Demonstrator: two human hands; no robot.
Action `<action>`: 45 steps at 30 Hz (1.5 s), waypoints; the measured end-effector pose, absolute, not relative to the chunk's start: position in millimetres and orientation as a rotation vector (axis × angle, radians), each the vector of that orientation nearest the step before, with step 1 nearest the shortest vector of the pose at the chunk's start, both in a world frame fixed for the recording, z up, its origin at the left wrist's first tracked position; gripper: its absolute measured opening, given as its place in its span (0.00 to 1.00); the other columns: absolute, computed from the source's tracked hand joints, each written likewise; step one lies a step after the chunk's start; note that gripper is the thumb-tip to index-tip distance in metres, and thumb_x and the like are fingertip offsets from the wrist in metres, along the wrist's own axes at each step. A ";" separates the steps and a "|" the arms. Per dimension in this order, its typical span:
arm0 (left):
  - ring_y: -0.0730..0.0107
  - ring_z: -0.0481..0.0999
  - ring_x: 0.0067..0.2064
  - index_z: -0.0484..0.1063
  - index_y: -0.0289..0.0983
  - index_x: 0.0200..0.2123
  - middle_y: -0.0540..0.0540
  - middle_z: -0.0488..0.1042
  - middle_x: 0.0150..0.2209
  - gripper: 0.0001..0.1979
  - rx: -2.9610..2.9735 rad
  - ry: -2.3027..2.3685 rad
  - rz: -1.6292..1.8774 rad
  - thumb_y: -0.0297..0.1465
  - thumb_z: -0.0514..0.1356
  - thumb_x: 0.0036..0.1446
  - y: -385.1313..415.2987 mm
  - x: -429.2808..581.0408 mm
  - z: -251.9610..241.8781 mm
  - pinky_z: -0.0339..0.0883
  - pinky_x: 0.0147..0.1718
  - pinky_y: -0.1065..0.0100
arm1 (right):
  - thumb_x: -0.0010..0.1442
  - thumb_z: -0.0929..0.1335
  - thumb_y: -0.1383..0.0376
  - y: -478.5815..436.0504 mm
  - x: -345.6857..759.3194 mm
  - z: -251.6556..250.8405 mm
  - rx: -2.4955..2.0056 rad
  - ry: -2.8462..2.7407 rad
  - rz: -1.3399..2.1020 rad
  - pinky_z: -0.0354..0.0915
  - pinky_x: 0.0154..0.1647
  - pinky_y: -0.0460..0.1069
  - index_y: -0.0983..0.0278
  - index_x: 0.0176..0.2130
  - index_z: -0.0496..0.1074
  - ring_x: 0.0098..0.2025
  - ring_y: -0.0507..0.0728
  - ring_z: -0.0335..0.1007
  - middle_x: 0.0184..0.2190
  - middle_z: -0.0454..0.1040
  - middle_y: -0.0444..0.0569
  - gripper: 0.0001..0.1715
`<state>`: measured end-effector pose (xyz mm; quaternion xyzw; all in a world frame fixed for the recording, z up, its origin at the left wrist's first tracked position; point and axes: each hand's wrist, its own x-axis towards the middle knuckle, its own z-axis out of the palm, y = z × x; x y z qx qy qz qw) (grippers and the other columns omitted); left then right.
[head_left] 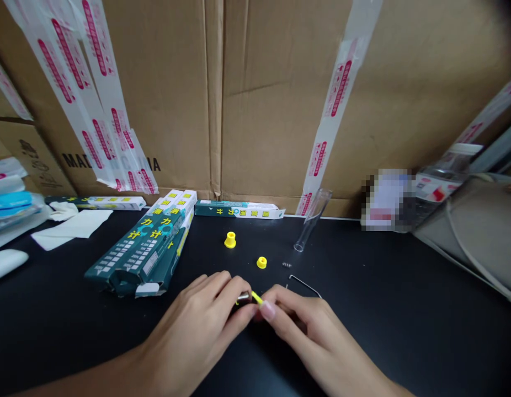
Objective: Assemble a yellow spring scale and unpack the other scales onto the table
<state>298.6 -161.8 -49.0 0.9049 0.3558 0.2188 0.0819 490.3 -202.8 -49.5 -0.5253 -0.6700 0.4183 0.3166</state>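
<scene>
A yellow-and-metal rod (249, 298) is held pinched above the black counter (404, 331); its metal end is in the grip of the left hand (193, 331), its yellow end in the grip of the right hand (305, 331); a yellow cap (229, 240), yellow ring (261, 262), small spring (286, 264), bent wire (305, 285) and glass tube (312, 219) lie ahead, apart.

A wall of cardboard cartons (156, 99) is crossed by strips of printed packing tape (336, 94) behind a black tabletop (404, 331). Long green-and-white boxes (139, 248) are piled on it, and another box (239, 209) is laid against the cartons. White paper sheets (71, 229) are spread at the left, and a grey bag (474, 231) is propped at the right.
</scene>
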 end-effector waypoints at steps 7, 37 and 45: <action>0.65 0.76 0.35 0.72 0.40 0.37 0.50 0.76 0.35 0.10 2.683 1.041 0.643 0.27 0.52 0.70 -161.2 298.5 -47.9 0.70 0.35 0.66 | 0.67 0.67 0.52 -202.4 493.5 -51.7 -1.377 -1.800 1.009 0.56 0.27 0.46 0.60 0.44 0.73 0.26 0.51 0.59 0.25 0.65 0.39 0.15; 0.73 0.78 0.33 0.73 0.42 0.40 0.54 0.77 0.34 0.09 2.585 0.949 1.027 0.36 0.54 0.71 -159.7 296.0 -49.4 0.68 0.32 0.73 | 0.68 0.67 0.66 -205.2 506.6 -53.6 -1.224 -1.865 0.402 0.63 0.27 0.45 0.58 0.42 0.74 0.26 0.50 0.67 0.32 0.75 0.42 0.05; 0.70 0.79 0.37 0.72 0.41 0.42 0.53 0.78 0.37 0.07 2.562 0.946 1.017 0.30 0.54 0.71 -160.0 295.4 -55.5 0.70 0.39 0.70 | 0.66 0.68 0.69 -205.1 504.4 -55.2 -1.188 -1.966 0.303 0.66 0.28 0.43 0.59 0.44 0.74 0.26 0.50 0.68 0.32 0.75 0.42 0.07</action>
